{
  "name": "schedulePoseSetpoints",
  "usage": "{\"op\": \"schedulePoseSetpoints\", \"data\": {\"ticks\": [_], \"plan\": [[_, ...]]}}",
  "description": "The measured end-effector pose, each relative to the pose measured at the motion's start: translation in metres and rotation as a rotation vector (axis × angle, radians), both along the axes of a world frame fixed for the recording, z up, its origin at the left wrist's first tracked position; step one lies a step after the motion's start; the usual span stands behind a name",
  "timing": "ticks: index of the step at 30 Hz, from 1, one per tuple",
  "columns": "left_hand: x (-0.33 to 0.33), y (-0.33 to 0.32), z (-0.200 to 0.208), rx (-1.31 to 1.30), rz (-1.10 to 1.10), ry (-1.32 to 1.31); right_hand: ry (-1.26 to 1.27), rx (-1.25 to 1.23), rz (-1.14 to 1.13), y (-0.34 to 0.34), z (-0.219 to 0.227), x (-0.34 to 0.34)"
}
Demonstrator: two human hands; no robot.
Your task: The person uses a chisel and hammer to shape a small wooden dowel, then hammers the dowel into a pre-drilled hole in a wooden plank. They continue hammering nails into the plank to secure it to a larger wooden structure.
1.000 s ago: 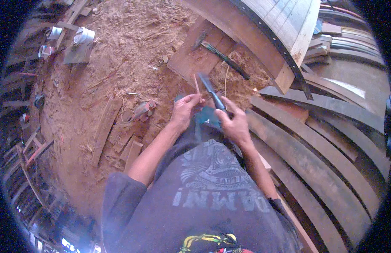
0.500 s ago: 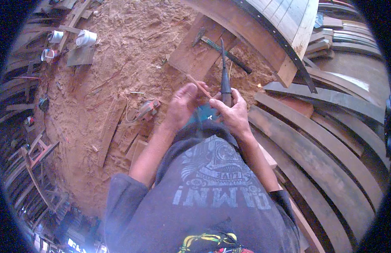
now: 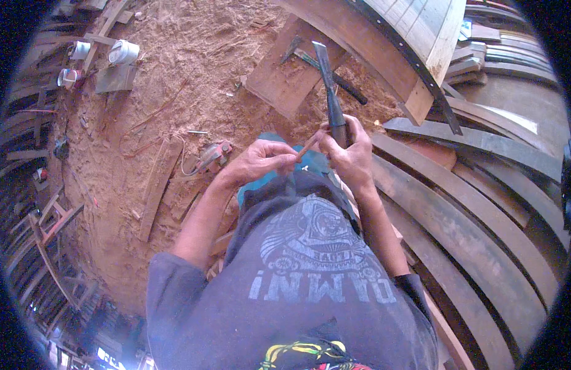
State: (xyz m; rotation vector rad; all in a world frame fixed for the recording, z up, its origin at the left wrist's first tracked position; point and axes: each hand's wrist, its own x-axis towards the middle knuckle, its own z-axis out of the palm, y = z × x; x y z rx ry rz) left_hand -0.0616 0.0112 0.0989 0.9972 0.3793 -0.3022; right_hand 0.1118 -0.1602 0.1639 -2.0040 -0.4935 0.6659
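Note:
My right hand (image 3: 350,154) grips a chisel (image 3: 333,105) by its handle, with the flat steel blade pointing up and away from me. A thin wooden stick (image 3: 307,147) runs between my two hands in front of my waist. Its near end is pinched in the fingers of my left hand (image 3: 267,159). The far end meets my right fingers beside the chisel handle, and they partly hide it. Beyond the blade, a hammer (image 3: 353,92) with a dark grip lies on and past a wide board (image 3: 270,89).
A curved planked wooden structure (image 3: 384,52) with a dark edge strip rises ahead. Long curved timbers (image 3: 458,228) are laid out on my right. Sawdust covers the ground (image 3: 193,74). On the left are a red and grey power tool (image 3: 214,157) and white buckets (image 3: 124,52).
The chisel has turned so its broad blade face shows. My left hand has dropped lower, and the stick now slants up toward my right hand instead of up to the left.

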Motion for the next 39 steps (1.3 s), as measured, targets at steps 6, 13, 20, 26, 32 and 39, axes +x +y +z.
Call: {"op": "schedulePoseSetpoints", "data": {"ticks": [6, 13, 20, 26, 32, 39], "plan": [[0.017, -0.035, -0.048, -0.206, 0.432, 0.158, -0.130, -0.170, 0.007, -0.030, 0.035, -0.011], [0.052, -0.047, -0.081, -0.143, 0.629, 0.153, -0.122, -0.274, 0.243, -0.047, 0.047, -0.031], [0.065, -0.061, -0.088, -0.172, 0.708, 0.103, -0.158, -0.306, 0.294, -0.036, 0.036, -0.035], [0.067, -0.069, -0.082, -0.223, 0.781, 0.080, -0.122, -0.314, 0.279, -0.031, 0.044, -0.037], [0.070, -0.065, -0.064, -0.212, 0.806, 0.087, -0.150, -0.273, 0.265, -0.019, 0.033, -0.028], [0.064, -0.072, -0.076, -0.240, 0.796, 0.054, -0.102, -0.373, 0.269, 0.000, 0.030, -0.019]]}}
